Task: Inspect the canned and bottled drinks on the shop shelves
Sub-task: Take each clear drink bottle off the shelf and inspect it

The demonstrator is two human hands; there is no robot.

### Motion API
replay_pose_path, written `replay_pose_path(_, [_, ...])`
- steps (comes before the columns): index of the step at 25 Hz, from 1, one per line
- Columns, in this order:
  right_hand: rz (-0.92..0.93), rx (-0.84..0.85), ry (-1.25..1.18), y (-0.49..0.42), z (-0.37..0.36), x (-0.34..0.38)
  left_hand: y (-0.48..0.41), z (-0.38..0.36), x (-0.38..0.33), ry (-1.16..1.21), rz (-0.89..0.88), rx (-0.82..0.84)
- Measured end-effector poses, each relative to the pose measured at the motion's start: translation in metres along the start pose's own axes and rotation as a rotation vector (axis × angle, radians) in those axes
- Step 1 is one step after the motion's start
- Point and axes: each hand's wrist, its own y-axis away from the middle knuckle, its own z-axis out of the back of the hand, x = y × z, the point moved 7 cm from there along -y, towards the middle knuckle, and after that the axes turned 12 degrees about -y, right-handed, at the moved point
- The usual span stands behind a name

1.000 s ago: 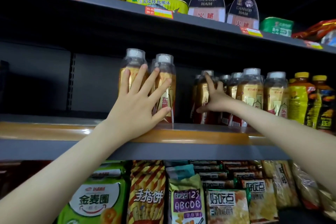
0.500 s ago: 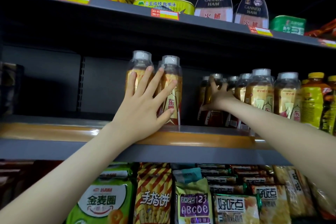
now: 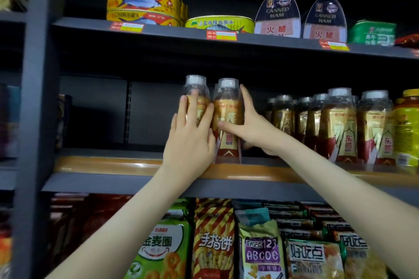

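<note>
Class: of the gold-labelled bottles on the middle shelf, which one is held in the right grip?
The right bottle of the separate left pair: the right grip wraps thumb and fingers round it. The left grip only lies flat on its neighbour.

We read 鹏 on the red-and-gold label of the front bottle [image 3: 227, 149]. The bottles [image 3: 340, 133] to its right show 东鹏. Above it, two arched tins [image 3: 277, 16] say CANNED HAM and 火腿, and a flat tin [image 3: 218, 24] says 豆豉鲮鱼罐头. The price tags [image 3: 221, 35] there are too blurred for us to read. Below it, a green bag [image 3: 163, 244] reads 金麦圈, a striped bag [image 3: 214, 244] reads 手指饼, a purple-panelled bag [image 3: 260, 253] reads 好吃点 123 ABCDE, and an orange bag [image 3: 314, 256] reads 好吃点.
</note>
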Motion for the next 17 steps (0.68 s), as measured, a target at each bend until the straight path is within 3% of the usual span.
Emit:
replay_pose_path(5, [0.171,-0.182,0.131,0.036,0.018,0.023,0.003,0.009,0.0,0.092,-0.04,-0.021])
replay_pose_path(11, [0.429,-0.368,0.148,0.116,0.05,0.087,0.008,0.061,-0.052,0.965,-0.076,0.105])
replay_pose_path(14, [0.404,-0.362,-0.003,0.161,0.064,0.096,0.029,0.096,-0.084,1.196,-0.171,0.144])
replay_pose_path(17, [0.271,-0.258,-0.117,0.209,0.062,0.078,0.072,0.11,-0.106,1.185,-0.232,0.303])
